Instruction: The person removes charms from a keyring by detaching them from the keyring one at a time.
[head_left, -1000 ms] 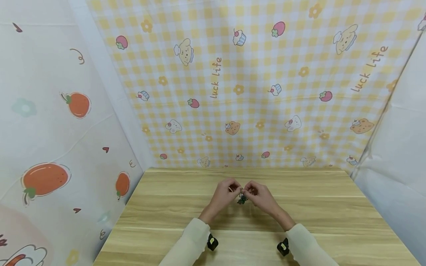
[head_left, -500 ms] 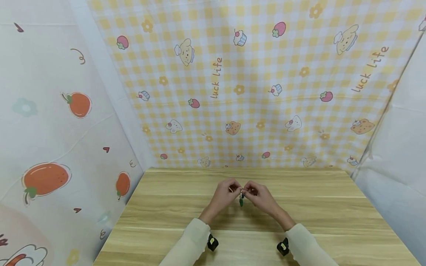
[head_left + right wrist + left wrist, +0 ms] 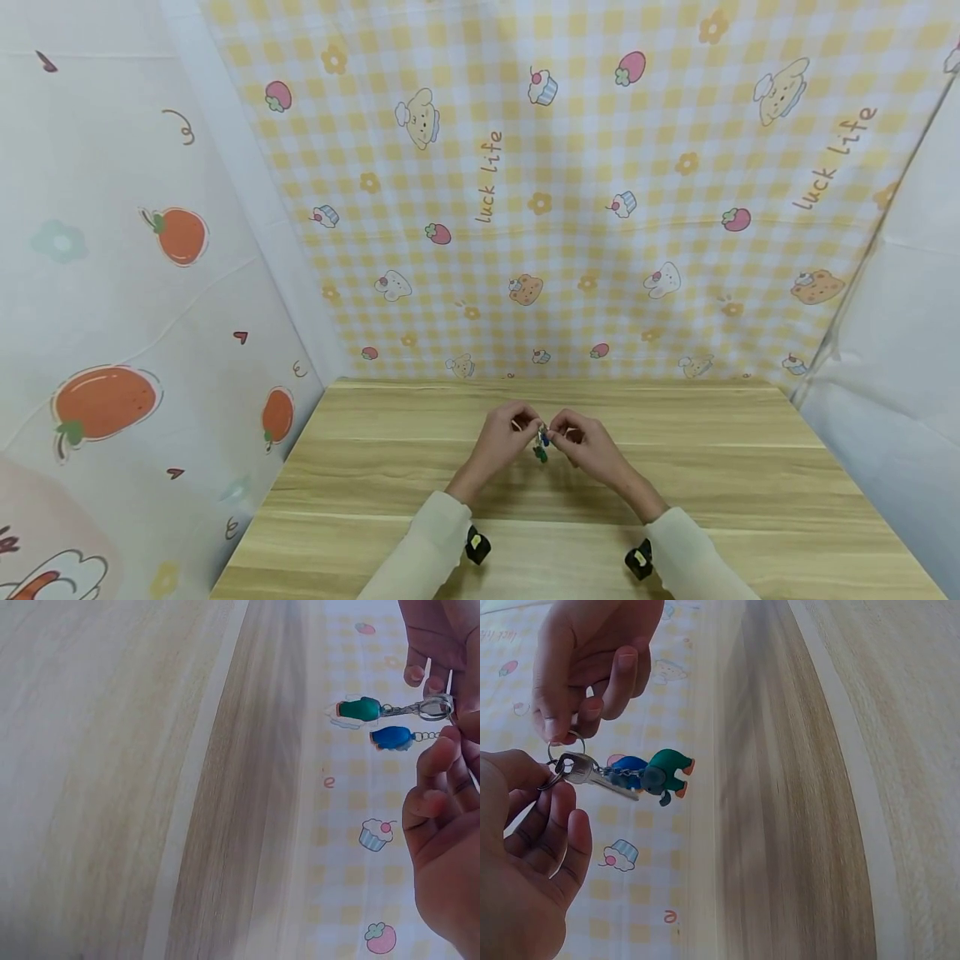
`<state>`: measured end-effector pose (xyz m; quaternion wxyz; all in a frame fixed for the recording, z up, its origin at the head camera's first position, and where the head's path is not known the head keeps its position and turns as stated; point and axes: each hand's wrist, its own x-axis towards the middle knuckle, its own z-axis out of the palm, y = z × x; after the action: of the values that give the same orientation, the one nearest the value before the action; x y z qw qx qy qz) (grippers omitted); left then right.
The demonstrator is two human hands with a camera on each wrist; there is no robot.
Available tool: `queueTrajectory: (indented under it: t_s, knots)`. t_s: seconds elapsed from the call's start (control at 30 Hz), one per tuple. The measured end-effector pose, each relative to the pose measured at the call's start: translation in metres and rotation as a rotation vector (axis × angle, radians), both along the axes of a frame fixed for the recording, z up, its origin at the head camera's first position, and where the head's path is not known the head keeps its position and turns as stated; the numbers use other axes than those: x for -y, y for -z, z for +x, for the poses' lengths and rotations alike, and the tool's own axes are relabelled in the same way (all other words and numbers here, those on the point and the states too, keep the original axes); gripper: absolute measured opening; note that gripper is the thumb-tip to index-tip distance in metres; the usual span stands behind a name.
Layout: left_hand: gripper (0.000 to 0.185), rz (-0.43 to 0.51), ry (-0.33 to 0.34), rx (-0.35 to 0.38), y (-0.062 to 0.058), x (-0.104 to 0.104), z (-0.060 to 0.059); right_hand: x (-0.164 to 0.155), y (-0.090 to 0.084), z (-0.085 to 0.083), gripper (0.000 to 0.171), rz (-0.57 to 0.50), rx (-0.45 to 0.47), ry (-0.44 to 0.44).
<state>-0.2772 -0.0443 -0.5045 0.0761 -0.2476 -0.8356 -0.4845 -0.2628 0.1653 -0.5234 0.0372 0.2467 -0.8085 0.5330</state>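
Note:
Both hands meet above the middle of the wooden table. My left hand [image 3: 512, 435] pinches a metal key ring [image 3: 553, 780] between thumb and finger. From it hang a silver key [image 3: 578, 769] and a green elephant charm [image 3: 667, 763] with orange feet, on a short chain. A blue charm [image 3: 391, 737] dangles beside the green one on its own chain. My right hand [image 3: 588, 439] faces the left, its fingertips pinching the thin ring's edge [image 3: 583, 742]. Fingers partly hide where the rings and chains join.
The pale wooden table [image 3: 390, 467] reaches back to a yellow checked cloth [image 3: 465, 250] with printed cartoons. A white printed cloth [image 3: 97, 275] stands to the left and a plain white one [image 3: 892, 375] to the right. Both sleeves have black devices at the wrists.
The charms have turned and swung below the hands, and the blue one now shows more. My left hand has shifted slightly left, widening the gap between the fingertips. Both hands keep their pinch.

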Motion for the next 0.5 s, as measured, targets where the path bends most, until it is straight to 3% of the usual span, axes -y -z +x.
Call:
queueTrajectory:
  t_s: [0.3,0.5]
  knots:
    - [0.009,0.004,-0.004,-0.025,-0.0010,0.0017,-0.0004,-0.0019,-0.0001,-0.0008,0.005,0.024,0.045,0.039]
    - [0.009,0.005,0.001,-0.026,0.0003,0.0012,-0.0004,0.0010,-0.0038,0.0001,0.015,0.011,0.056,0.048]
